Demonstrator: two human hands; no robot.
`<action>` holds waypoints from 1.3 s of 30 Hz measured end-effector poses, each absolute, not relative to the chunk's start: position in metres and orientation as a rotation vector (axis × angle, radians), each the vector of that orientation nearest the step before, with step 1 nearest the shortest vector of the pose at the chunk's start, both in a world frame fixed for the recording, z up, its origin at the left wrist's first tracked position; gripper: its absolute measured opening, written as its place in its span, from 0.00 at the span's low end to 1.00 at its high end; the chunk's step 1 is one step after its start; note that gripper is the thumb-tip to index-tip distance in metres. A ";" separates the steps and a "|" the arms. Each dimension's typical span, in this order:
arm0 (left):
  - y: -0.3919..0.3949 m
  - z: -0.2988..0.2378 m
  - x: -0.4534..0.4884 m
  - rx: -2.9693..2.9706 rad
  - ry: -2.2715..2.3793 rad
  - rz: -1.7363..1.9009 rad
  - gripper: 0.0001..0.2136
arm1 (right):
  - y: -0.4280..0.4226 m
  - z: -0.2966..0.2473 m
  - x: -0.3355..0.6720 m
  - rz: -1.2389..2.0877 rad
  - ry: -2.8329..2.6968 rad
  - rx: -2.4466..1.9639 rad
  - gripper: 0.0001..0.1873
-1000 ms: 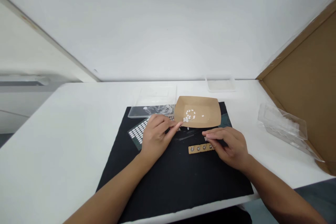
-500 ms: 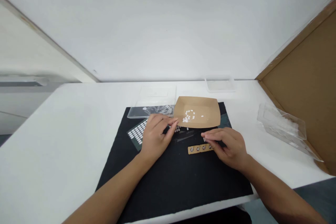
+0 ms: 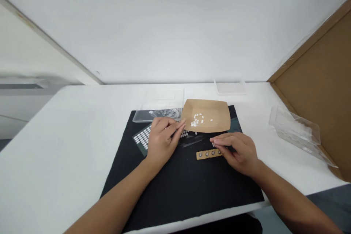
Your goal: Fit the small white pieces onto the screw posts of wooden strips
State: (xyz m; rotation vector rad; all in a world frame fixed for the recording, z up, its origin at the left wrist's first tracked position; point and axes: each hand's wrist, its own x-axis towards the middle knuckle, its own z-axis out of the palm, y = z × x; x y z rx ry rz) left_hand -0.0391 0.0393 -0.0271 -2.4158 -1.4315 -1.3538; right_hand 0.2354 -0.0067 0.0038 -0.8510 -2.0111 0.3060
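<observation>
My left hand (image 3: 162, 140) rests on a black mat (image 3: 175, 182), fingers drawn together in a pinch over a dark sheet of small white stickers (image 3: 142, 138); what they hold is too small to make out. Its fingertips lie just left of a brown paper tray (image 3: 216, 124) holding several small white pieces (image 3: 197, 119). My right hand (image 3: 237, 150) lies on the mat with fingers curled on the right end of a tan strip (image 3: 207, 154) carrying a row of small metal studs.
A clear plastic tray (image 3: 153, 115) sits behind the sticker sheet. Another clear lid (image 3: 229, 87) stands at the table's back, and a clear plastic box (image 3: 297, 129) lies at the right. A brown board (image 3: 320, 87) leans along the right edge.
My left hand's fingertips have drawn back a little from the paper tray's edge toward the sticker sheet. My right hand has stayed on the strip.
</observation>
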 end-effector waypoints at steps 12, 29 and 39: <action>0.046 -0.028 -0.040 -2.519 -1.340 -1.120 0.09 | -0.007 0.000 0.237 0.305 -2.051 -0.868 0.11; 0.045 -0.016 -0.051 -2.842 -0.746 -0.936 0.06 | -0.008 0.005 0.239 0.274 -2.027 -0.948 0.10; 0.037 -0.015 -0.042 -2.856 -0.953 -0.524 0.15 | -0.008 0.006 0.239 0.269 -2.048 -0.963 0.10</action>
